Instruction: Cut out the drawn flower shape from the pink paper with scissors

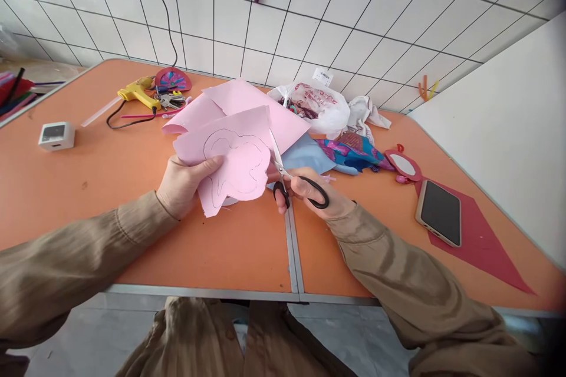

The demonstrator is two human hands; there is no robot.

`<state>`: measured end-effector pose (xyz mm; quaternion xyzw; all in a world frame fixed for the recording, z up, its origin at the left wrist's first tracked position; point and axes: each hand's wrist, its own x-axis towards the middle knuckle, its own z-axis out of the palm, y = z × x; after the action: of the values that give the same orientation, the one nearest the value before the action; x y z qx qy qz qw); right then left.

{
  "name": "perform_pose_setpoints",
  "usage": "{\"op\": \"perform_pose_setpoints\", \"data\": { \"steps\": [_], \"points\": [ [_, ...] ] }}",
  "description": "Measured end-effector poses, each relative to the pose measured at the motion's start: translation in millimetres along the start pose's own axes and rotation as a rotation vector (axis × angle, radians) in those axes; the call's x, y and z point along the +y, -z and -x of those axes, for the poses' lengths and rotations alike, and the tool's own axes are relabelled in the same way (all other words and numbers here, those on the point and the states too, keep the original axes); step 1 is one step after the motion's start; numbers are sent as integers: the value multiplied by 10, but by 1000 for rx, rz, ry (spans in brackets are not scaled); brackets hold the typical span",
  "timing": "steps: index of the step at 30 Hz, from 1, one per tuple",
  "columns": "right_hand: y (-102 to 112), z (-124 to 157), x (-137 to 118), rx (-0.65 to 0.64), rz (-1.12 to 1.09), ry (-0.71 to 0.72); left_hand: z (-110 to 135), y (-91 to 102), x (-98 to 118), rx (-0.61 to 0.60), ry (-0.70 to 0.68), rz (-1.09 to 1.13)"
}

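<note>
My left hand (183, 182) pinches the left side of a pink sheet (234, 168), thumb on top. A dark curvy outline is drawn on the sheet, and its lower right edge is cut along that line. My right hand (321, 191) has its fingers in the black handles of a pair of scissors (282, 171). The blades are parted and point up at the sheet's right edge. Behind the held piece lies a larger pink sheet (252, 103), partly folded. A light blue sheet (307, 156) lies beyond my right hand.
A yellow glue gun (140, 93) with a cord, some keys (170, 99) and a white cube (57, 136) lie left. Behind are a plastic bag (325, 109) and patterned cloth (354, 152). A phone (440, 212) rests on red sheet material (486, 247) at right.
</note>
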<state>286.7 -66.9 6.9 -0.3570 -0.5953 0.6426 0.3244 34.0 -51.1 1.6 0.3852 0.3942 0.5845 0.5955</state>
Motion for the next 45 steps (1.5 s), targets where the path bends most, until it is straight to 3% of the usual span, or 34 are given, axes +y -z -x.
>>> {"op": "perform_pose_setpoints", "data": {
  "steps": [14, 24, 29, 45],
  "points": [
    [0, 22, 9, -15, 7, -18, 21, -2, -13, -15, -2, -78],
    [-31, 52, -50, 23, 128, -31, 65, -43, 7, -24, 39, -91],
    [-84, 80, -98, 108, 91, -45, 86, -43, 21, -18, 36, -107],
    [-88, 80, -113, 110, 137, -51, 104, -32, 1, -44, 48, -108]
  ]
}}
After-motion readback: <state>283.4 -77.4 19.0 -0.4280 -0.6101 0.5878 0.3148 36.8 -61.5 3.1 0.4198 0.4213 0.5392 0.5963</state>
